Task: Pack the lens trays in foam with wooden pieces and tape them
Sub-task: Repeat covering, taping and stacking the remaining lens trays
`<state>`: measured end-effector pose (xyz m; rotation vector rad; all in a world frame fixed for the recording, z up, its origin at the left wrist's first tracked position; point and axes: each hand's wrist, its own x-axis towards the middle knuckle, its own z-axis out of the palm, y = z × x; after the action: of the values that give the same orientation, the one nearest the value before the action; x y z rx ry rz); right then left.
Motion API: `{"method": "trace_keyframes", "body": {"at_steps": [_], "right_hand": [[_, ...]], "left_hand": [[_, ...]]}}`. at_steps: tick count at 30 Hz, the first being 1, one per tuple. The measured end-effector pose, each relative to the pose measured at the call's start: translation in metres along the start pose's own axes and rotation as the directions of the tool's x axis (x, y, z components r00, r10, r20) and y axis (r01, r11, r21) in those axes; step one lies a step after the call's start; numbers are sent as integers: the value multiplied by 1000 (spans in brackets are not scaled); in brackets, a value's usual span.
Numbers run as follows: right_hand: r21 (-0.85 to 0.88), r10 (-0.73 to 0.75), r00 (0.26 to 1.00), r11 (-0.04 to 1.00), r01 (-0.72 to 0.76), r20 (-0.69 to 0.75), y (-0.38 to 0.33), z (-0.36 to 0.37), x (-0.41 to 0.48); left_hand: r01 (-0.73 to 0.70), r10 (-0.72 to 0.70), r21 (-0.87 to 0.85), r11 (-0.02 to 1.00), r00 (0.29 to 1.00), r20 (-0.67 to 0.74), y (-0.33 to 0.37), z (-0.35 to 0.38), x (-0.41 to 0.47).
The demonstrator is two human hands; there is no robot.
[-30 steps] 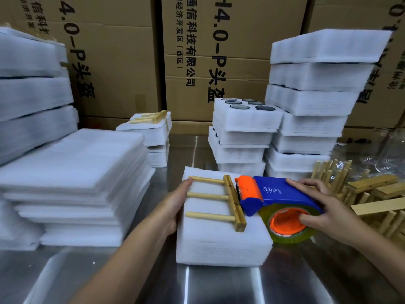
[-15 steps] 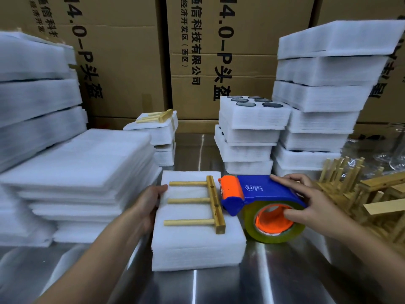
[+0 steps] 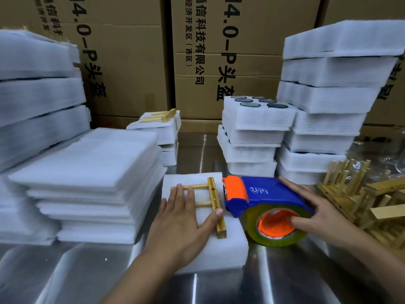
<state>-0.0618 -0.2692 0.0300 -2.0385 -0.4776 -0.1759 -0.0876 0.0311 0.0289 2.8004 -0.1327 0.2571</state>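
We see the left hand (image 3: 184,218) lying flat, fingers straight and spread, pressing on the wooden piece (image 3: 215,205). The right hand (image 3: 322,216) grips the tape dispenser (image 3: 269,194), fingers over its blue top and thumb inside the orange core. The wooden piece, a pale comb-shaped bar with dowel prongs pointing left, lies on top of the white foam block (image 3: 219,249), which sits on the steel table (image 3: 219,286). The dispenser's orange nose sits just beside the bar's right edge.

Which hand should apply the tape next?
Right: the right hand grips the blue-and-orange tape dispenser, while the left hand presses flat on the comb-shaped wooden piece atop the white foam block.
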Motion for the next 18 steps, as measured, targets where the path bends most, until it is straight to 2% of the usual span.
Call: {"method": "trace_keyframes", "body": {"at_steps": [3, 9, 18], "right_hand": [[29, 29, 999, 999, -29, 29, -5, -6, 3], [-36, 0, 1000, 999, 1, 21, -17, -20, 7], [-175, -9, 995, 984, 26, 97, -22, -33, 14]], "left_hand": [[19, -20, 9, 1000, 998, 60, 1, -1, 2], [14, -17, 37, 999, 997, 79, 1, -1, 5], [18, -22, 33, 999, 994, 108, 0, -2, 5]]}}
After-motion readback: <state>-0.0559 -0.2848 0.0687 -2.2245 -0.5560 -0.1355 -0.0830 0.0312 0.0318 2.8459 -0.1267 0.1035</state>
